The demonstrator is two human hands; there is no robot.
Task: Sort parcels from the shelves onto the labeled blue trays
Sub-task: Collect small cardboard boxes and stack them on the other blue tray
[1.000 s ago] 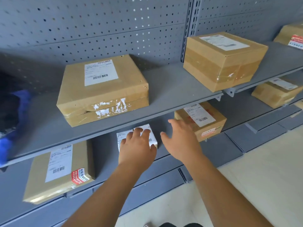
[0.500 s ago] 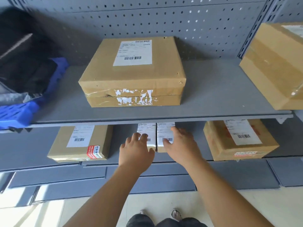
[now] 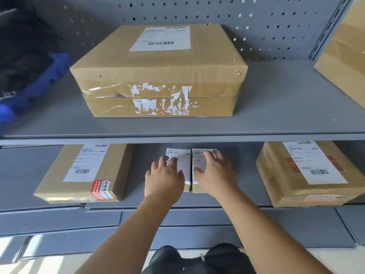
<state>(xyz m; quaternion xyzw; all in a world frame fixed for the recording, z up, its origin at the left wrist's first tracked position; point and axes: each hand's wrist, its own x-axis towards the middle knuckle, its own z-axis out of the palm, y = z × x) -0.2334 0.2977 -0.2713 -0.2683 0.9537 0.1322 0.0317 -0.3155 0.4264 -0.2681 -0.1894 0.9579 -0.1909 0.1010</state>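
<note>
Two small parcels with white labels lie side by side on the lower shelf [image 3: 142,161]. My left hand [image 3: 164,178] rests flat on the left small parcel [image 3: 183,165], fingers straight. My right hand [image 3: 215,173] lies spread on the right small parcel [image 3: 197,155]. Neither hand visibly curls around a parcel. A blue tray [image 3: 39,86] with dark contents sits at the left end of the upper shelf.
A large taped cardboard box [image 3: 160,74] stands on the upper shelf [image 3: 276,107], another box [image 3: 343,50] at its right end. On the lower shelf, a flat box [image 3: 85,173] lies left of my hands and a box [image 3: 308,173] right. Grey floor-level panels [image 3: 197,220] sit below.
The camera has swung left and closer to face the shelves squarely. Both hands have reached further in and now lie on the two small parcels.
</note>
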